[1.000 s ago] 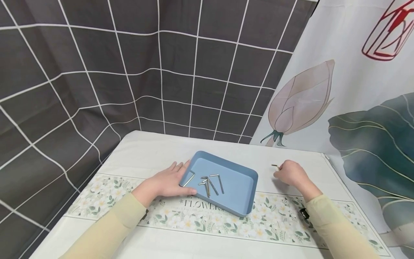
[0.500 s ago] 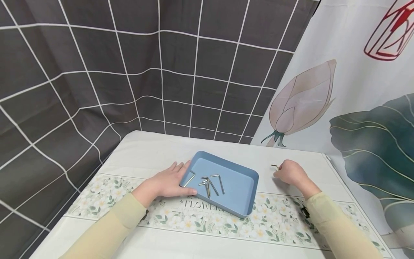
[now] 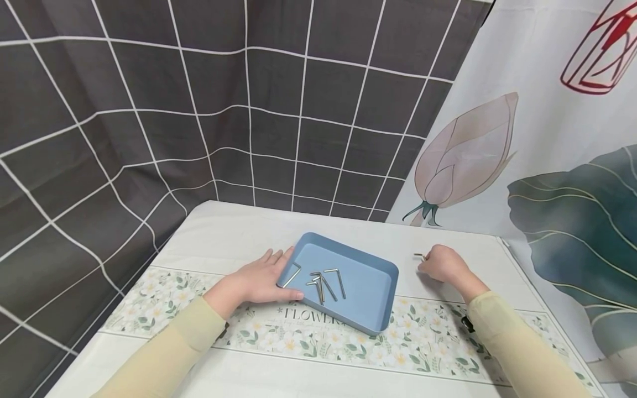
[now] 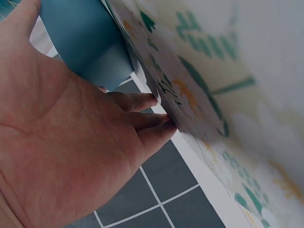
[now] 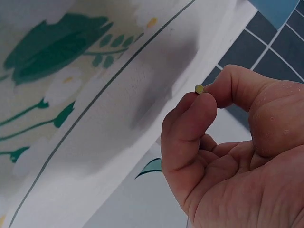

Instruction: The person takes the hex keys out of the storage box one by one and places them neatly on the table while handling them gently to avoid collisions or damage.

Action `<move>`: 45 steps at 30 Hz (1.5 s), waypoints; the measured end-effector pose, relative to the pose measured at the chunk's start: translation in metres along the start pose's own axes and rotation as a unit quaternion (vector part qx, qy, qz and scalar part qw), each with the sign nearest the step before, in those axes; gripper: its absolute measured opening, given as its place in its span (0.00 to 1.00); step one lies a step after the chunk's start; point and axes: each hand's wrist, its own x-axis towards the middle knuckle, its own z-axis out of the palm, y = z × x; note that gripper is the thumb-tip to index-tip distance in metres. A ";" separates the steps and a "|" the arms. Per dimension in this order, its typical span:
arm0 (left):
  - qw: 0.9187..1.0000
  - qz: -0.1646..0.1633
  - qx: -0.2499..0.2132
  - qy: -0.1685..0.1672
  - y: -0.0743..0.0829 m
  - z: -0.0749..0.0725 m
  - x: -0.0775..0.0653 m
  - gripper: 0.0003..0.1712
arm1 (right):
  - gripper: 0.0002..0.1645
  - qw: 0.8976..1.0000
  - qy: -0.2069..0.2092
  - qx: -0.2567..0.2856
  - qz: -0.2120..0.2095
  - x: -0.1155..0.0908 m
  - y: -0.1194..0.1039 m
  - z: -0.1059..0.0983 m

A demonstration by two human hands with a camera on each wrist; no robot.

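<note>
A blue rectangular tray (image 3: 365,290) lies at an angle on the table, with several metal hex keys (image 3: 341,284) in its left half. My left hand (image 3: 256,279) rests against the tray's left end, fingers straight and thumb along the near edge. In the left wrist view the palm faces the tray's blue wall (image 4: 90,47) and the fingertips touch the cloth. To the right of the tray, my right hand (image 3: 443,263) pinches another hex key (image 3: 418,255) between thumb and forefinger. Its hexagonal end (image 5: 199,89) shows in the right wrist view; the curled fingers hide the rest.
A white tablecloth (image 3: 239,221) with a printed flower band covers the table. Dark grid-patterned cloth (image 3: 269,132) hangs behind and at the left. A white curtain with plant prints (image 3: 463,149) hangs at the right.
My right hand has shifted slightly left with the hex key. The left hand and the tray stay in place.
</note>
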 end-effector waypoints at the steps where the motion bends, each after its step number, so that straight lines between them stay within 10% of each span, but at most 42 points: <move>1: 1.000 0.000 0.001 0.001 0.000 0.000 0.000 0.75 | 0.21 1.000 -0.002 -0.002 0.001 0.001 0.000 0.001; 45: 1.000 -0.001 0.002 0.004 -0.005 0.005 0.003 0.75 | 0.14 0.998 -0.007 -0.055 -0.023 -0.001 -0.015 0.012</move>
